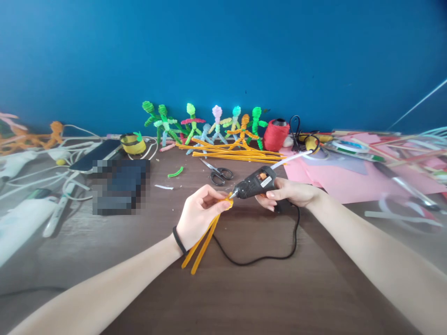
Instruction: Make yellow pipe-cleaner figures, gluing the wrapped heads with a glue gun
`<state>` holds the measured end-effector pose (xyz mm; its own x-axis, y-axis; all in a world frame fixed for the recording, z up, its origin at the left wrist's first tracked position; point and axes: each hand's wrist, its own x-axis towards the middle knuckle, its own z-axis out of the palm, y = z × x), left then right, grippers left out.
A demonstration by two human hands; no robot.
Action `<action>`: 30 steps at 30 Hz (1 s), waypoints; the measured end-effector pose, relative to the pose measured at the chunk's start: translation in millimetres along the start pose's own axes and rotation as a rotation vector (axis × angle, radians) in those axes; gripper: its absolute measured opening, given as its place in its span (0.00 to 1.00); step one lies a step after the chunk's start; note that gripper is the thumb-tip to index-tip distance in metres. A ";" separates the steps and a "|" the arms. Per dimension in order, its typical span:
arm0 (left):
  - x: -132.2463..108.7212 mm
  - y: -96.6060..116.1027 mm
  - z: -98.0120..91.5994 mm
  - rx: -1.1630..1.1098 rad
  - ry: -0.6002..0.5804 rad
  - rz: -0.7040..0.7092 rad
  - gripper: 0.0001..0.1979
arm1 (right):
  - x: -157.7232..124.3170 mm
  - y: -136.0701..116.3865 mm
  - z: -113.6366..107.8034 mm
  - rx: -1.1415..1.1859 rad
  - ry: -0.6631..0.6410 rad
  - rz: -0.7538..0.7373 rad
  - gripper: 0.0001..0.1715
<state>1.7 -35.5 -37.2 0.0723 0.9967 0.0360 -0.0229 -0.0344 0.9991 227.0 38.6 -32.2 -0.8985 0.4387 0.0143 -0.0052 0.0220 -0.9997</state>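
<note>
My left hand (204, 211) is closed in a pinch on orange pipe cleaners (204, 246). Two of their ends hang down toward me, and the upper end bunches at my fingertips. My right hand (284, 193) grips a black hot glue gun (256, 181) by its handle. The gun's metal tip is at the bunched orange end, touching it or very close; I cannot tell which. A white glue stick (291, 159) sticks out of the gun's back. From the handle a black cord (258, 263) loops over the table below my hands.
Scissors (218, 176), a green scrap (175, 172) and loose orange pipe cleaners (237, 154) lie beyond my hands. Several pipe-cleaner figures (217, 122) stand along the blue wall. Red yarn (275, 136) and pink paper (324, 179) are right; a phone (96, 156) and cables are left.
</note>
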 end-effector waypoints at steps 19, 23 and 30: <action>-0.5 4.1 1.6 0.001 0.021 -0.016 0.10 | -0.2 0.0 -1.4 -0.013 -0.013 0.005 0.19; -0.6 5.0 1.7 0.014 0.035 -0.016 0.10 | -0.3 -0.1 -1.6 -0.005 -0.019 0.013 0.19; 0.3 5.1 0.2 0.057 0.061 -0.001 0.10 | -0.1 -2.9 -3.0 -0.014 -0.006 0.036 0.18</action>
<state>1.8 -35.4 -32.1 0.0110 0.9993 0.0356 0.0338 -0.0359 0.9988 228.4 41.2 -29.3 -0.9005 0.4342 -0.0220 0.0334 0.0186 -0.9993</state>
